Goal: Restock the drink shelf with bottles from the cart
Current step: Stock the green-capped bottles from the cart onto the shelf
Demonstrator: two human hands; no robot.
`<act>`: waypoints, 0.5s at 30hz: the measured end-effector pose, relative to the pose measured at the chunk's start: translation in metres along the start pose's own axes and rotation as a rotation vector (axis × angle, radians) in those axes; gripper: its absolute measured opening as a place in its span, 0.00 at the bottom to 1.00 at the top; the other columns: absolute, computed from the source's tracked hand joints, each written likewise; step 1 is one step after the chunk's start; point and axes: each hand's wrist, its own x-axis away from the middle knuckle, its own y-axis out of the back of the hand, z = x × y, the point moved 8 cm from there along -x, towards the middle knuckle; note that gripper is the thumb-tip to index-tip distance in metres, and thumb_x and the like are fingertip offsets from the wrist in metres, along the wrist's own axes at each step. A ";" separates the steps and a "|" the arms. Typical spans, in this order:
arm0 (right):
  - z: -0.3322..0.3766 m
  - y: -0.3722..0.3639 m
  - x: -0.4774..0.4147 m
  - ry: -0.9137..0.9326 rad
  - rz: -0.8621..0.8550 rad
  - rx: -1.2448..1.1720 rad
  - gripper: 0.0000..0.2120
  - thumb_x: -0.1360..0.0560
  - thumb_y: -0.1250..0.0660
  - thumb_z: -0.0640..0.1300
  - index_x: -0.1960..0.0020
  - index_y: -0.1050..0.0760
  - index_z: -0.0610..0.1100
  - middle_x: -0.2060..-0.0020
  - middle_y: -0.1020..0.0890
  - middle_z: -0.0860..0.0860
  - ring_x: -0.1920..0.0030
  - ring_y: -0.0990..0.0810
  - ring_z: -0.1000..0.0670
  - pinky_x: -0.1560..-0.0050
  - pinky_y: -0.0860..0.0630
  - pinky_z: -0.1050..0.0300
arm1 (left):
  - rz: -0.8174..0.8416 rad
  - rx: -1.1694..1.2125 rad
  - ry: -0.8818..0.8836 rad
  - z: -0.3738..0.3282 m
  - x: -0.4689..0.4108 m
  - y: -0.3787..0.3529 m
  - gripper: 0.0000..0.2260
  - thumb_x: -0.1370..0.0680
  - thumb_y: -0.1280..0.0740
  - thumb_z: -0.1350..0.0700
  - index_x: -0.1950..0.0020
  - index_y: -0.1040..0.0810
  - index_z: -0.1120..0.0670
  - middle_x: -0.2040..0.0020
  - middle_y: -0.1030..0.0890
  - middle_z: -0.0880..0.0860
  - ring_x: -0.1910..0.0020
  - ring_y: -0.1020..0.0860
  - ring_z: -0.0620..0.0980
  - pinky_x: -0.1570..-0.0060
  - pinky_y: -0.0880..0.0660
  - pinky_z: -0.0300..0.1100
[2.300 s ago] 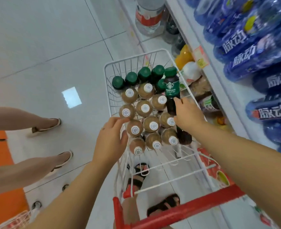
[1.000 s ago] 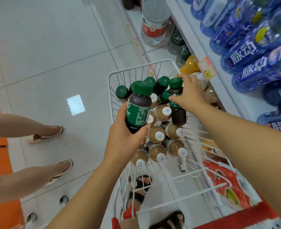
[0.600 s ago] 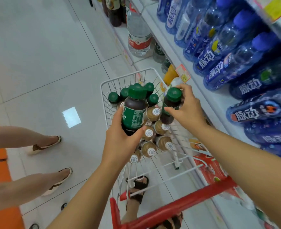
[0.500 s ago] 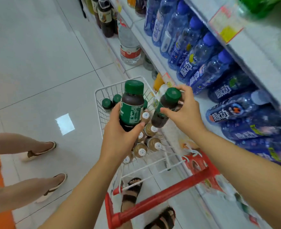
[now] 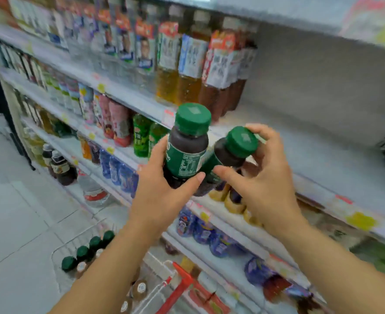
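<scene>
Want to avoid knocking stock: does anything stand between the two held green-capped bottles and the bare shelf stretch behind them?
Nothing visible does. The upright green-capped bottle in the left hand and tilted green-capped bottle in the right hand face the bare white shelf; brown drink bottles stand left of it.

White drink shelf [image 5: 311,141] carries amber tea bottles [image 5: 187,71] on 1 tier, green bottles [image 5: 140,134] and blue bottles [image 5: 116,168] on lower tiers; a wire cart [image 5: 182,285] of green-capped bottles [image 5: 82,252] stands on the tiled floor [image 5: 17,223].
</scene>
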 end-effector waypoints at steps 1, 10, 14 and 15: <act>0.014 0.019 0.000 0.044 -0.044 0.006 0.31 0.36 0.24 0.34 0.44 0.35 0.55 0.49 0.21 0.57 0.47 0.20 0.55 0.50 0.24 0.62 | 0.024 0.018 -0.045 -0.015 -0.005 -0.013 0.28 0.30 0.27 0.62 0.35 0.33 0.45 0.44 0.22 0.38 0.45 0.24 0.35 0.49 0.26 0.30; 0.065 0.177 0.037 0.251 -0.316 0.254 0.32 0.32 0.26 0.38 0.38 0.37 0.58 0.41 0.27 0.64 0.38 0.26 0.59 0.38 0.28 0.60 | 0.261 0.055 -0.326 -0.110 -0.015 -0.156 0.31 0.28 0.29 0.64 0.38 0.38 0.37 0.44 0.29 0.26 0.41 0.29 0.31 0.48 0.31 0.25; 0.040 0.222 0.036 0.177 -0.346 0.388 0.34 0.32 0.26 0.38 0.37 0.39 0.62 0.44 0.30 0.73 0.39 0.28 0.66 0.39 0.31 0.69 | 0.285 0.048 -0.282 -0.106 -0.021 -0.200 0.31 0.28 0.28 0.62 0.41 0.39 0.34 0.45 0.29 0.30 0.45 0.30 0.24 0.52 0.33 0.21; 0.032 0.230 0.033 0.150 -0.348 0.397 0.34 0.32 0.26 0.38 0.37 0.39 0.62 0.43 0.30 0.71 0.40 0.28 0.66 0.39 0.31 0.70 | 0.286 0.046 -0.270 -0.104 -0.023 -0.208 0.31 0.28 0.28 0.63 0.41 0.40 0.34 0.45 0.30 0.30 0.46 0.31 0.22 0.53 0.33 0.20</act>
